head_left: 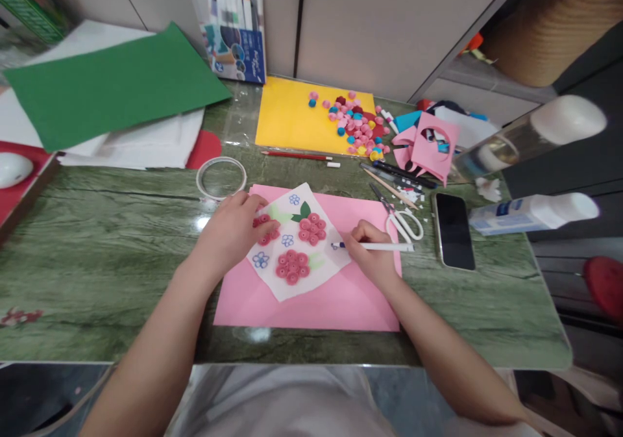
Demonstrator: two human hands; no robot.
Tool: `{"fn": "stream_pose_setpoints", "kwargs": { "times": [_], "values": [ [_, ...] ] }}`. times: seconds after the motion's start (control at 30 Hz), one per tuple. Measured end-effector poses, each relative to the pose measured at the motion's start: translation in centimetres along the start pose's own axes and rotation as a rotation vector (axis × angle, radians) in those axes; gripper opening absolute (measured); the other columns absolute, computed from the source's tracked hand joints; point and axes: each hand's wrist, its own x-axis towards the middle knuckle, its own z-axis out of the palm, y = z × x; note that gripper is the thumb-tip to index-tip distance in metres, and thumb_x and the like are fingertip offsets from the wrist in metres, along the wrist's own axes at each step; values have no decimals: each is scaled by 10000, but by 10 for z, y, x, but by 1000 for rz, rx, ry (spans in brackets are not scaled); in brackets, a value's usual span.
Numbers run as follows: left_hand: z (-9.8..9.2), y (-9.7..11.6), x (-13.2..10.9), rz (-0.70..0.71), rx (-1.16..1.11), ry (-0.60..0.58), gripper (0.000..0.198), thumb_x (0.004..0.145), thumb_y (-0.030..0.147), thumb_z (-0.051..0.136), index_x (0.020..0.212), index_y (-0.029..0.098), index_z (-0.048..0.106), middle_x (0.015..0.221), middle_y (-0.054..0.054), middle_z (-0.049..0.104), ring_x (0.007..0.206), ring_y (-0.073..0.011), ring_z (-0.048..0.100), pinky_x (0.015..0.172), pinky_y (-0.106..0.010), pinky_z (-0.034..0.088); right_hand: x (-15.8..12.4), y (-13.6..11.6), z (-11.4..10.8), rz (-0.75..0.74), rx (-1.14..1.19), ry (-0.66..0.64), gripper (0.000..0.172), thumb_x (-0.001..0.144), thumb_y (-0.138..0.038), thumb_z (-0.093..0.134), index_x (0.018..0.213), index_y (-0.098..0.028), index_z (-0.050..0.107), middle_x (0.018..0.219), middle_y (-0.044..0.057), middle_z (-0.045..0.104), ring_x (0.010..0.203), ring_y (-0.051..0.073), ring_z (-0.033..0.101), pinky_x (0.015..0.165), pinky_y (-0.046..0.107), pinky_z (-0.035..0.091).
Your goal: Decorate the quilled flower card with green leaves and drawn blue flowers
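Note:
A white paper square (324,262) lies turned like a diamond on a pink sheet (363,300). It carries pink coiled-paper flowers (293,267), green leaves (304,212) and several blue drawn flowers (261,260). My left hand (236,226) rests on the paper's left side, fingers apart, pressing near the upper left pink flower and holding nothing. In my right hand (370,249) is a white marker (389,247), gripped between closed fingers, its dark tip at a small blue mark near the paper's right corner.
Right of the pink sheet are white-handled scissors (406,224), a phone (454,231) and a glue bottle (530,213). Beyond it lie a tape roll (221,178), a pencil (296,156) and a yellow sheet (287,115) with paper coils. Green paper (117,86) is at the upper left.

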Motion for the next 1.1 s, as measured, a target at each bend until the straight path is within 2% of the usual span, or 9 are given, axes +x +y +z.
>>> {"fn": "stream_pose_setpoints", "kwargs": {
  "times": [0.3, 0.53, 0.73, 1.1],
  "values": [
    [0, 0, 0, -9, 10, 1, 388, 783, 479, 534, 1022, 175, 561, 982, -85, 544, 969, -255, 521, 858, -359, 415, 1, -4, 0, -21, -64, 36, 290, 743, -165, 536, 532, -202, 340, 475, -66, 360, 459, 78, 325, 452, 232, 258],
    [1, -1, 1, 0, 12, 0, 395, 784, 484, 530, 1026, 173, 561, 972, -85, 543, 955, -254, 526, 852, -358, 418, 1, 0, 0, -9, -13, 23, 290, 725, -142, 529, 527, -203, 326, 467, -69, 345, 456, 78, 308, 451, 233, 244],
    [-1, 1, 0, 2, 15, 4, 384, 790, 470, 531, 1024, 167, 563, 968, -86, 547, 957, -253, 523, 848, -357, 421, 2, -2, -1, 37, 56, 80, 294, 719, -153, 547, 522, -205, 335, 443, -74, 362, 430, 75, 319, 430, 224, 250],
    [0, -1, 0, -10, -4, -3, 393, 779, 487, 536, 1021, 179, 563, 972, -81, 545, 953, -251, 519, 851, -362, 420, 1, -1, -1, -2, -46, 97, 291, 730, -159, 542, 522, -201, 345, 466, -67, 373, 451, 79, 331, 452, 229, 274]
  ]
}}
